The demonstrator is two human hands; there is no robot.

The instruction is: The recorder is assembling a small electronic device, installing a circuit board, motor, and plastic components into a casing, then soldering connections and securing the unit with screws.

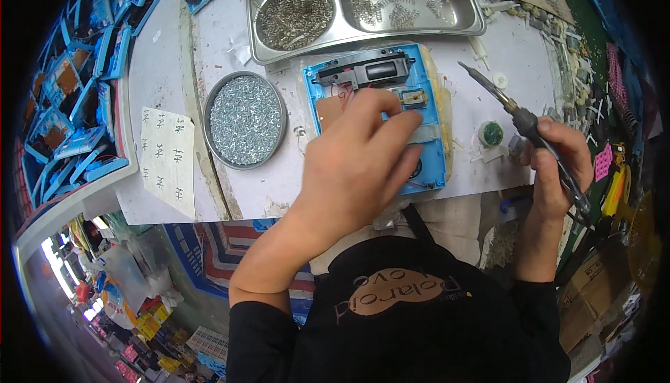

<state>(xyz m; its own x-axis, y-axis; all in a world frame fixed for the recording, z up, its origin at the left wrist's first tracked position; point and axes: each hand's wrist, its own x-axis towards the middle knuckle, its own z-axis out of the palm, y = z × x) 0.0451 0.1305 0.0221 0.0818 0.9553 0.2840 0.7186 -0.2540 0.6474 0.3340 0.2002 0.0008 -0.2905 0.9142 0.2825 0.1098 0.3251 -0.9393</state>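
A blue plastic housing (427, 90) lies open on the white bench in front of me, with a black part (363, 70) along its far end and a small brown board inside. My left hand (356, 163) rests on top of the housing, fingers bent and pressing down on its middle, covering most of it. My right hand (555, 167) is off to the right, shut on a soldering iron (520, 118) whose metal tip points up and left, clear of the housing.
A round tin of small screws (244, 119) sits left of the housing. A steel tray (363, 6) with springs stands behind. A paper slip (166, 160) lies at the left. Blue housings are stacked at the far left (84, 69). Small parts litter the right edge.
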